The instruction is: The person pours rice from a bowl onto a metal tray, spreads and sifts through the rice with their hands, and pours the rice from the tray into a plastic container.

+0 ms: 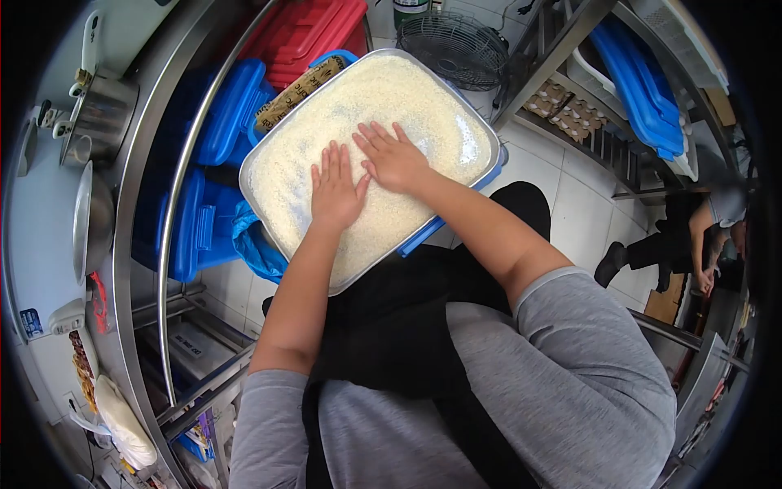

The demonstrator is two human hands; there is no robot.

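Note:
A wide clear tub point(494, 138) holds pale yellow crumbs point(399, 90) spread in a layer, with thin patches where the bottom shows through. Palm down on the crumbs near the middle lies my left hand point(336, 189), its fingers slightly apart. Close beside it on the right, my right hand point(393, 159) also rests flat on the crumbs with fingers spread. Neither hand grips anything. Blue clips show at the tub's right and lower edges.
Blue bins point(224, 114) and a red lid point(301, 37) are left of the tub, a black fan point(452, 49) behind it. Egg trays point(566, 112) sit on a right shelf. Another person point(700, 232) is at far right. A pot point(106, 118) stands at far left.

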